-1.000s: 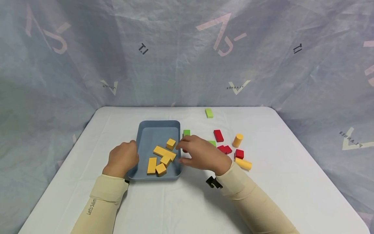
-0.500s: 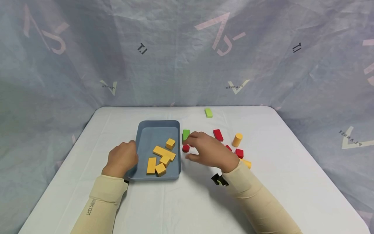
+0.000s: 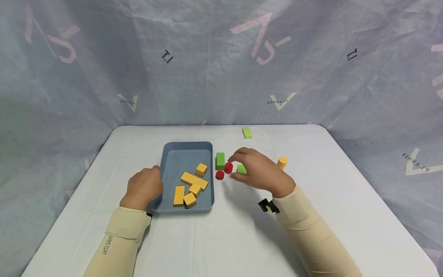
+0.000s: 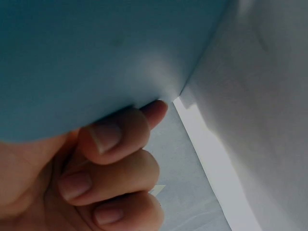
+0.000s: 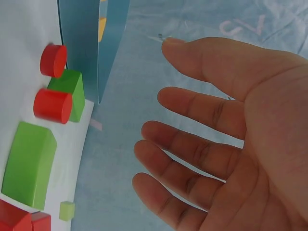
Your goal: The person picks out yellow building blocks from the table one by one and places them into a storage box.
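Observation:
My left hand point(image 3: 144, 187) grips the left wall of a blue-grey tray point(image 3: 183, 158). In the left wrist view its curled fingers point(image 4: 122, 173) lie against the tray wall point(image 4: 106, 62). Several yellow wooden blocks point(image 3: 194, 181) lie inside the tray. My right hand point(image 3: 261, 173) hovers right of the tray, fingers spread and holding nothing. Just left of its fingertips stand a red cylinder point(image 3: 228, 167), a shorter red cylinder point(image 3: 219, 175) and a green block point(image 3: 220, 161). A lighter green block point(image 3: 242, 169) is partly hidden under the hand.
A yellow cylinder point(image 3: 282, 163) shows behind the right hand. Toward the far table edge lies a light green block point(image 3: 247, 132). In the right wrist view red blocks point(image 5: 14, 216) appear at the lower left. A grey printed cloth point(image 3: 207, 77) hangs behind the white table point(image 3: 194, 246).
My right hand has drawn away from the tray to the right, uncovering the red cylinders and green block while hiding the red blocks farther right. The left hand keeps its hold.

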`<state>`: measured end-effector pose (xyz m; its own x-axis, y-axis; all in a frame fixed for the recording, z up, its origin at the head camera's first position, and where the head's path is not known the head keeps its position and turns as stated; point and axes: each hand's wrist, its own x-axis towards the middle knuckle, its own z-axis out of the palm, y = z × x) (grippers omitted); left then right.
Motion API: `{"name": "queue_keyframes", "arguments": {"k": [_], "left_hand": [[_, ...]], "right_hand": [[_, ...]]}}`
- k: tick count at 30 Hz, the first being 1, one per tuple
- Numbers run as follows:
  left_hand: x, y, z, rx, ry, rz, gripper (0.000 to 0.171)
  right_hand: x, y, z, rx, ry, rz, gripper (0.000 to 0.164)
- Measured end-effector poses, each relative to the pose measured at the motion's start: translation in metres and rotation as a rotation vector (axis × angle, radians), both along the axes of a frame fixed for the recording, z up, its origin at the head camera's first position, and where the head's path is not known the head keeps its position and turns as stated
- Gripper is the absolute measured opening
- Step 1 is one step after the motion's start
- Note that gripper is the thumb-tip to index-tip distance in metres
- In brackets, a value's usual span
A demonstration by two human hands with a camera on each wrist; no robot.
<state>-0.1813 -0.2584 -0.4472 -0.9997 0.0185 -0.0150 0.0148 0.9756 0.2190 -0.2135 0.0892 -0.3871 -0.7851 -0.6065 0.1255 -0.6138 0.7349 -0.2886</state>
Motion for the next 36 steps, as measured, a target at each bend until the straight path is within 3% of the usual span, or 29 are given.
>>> {"name": "queue_keyframes", "arguments": {"k": [10, 17, 24, 36], "left_hand": [[0.000, 0.002, 0.000, 0.006, -0.016, 0.008, 0.011], [0.000, 0.000, 0.000, 0.005, 0.002, -0.004, 0.013], [-0.001, 0.000, 0.000, 0.006, -0.028, 0.003, 0.018], [0.001, -0.003, 0.000, 0.036, -0.038, -0.010, 0.011]], "right_hand": [[-0.008, 0.016, 0.001, 0.005, 0.028, -0.032, 0.039], [-0.013, 0.029, 0.008, -0.029, 0.004, -0.075, 0.042], [-0.017, 0.040, 0.012, -0.029, -0.048, -0.150, 0.043], [-0.023, 0.062, 0.013, -0.048, -0.103, -0.225, 0.044]]}}
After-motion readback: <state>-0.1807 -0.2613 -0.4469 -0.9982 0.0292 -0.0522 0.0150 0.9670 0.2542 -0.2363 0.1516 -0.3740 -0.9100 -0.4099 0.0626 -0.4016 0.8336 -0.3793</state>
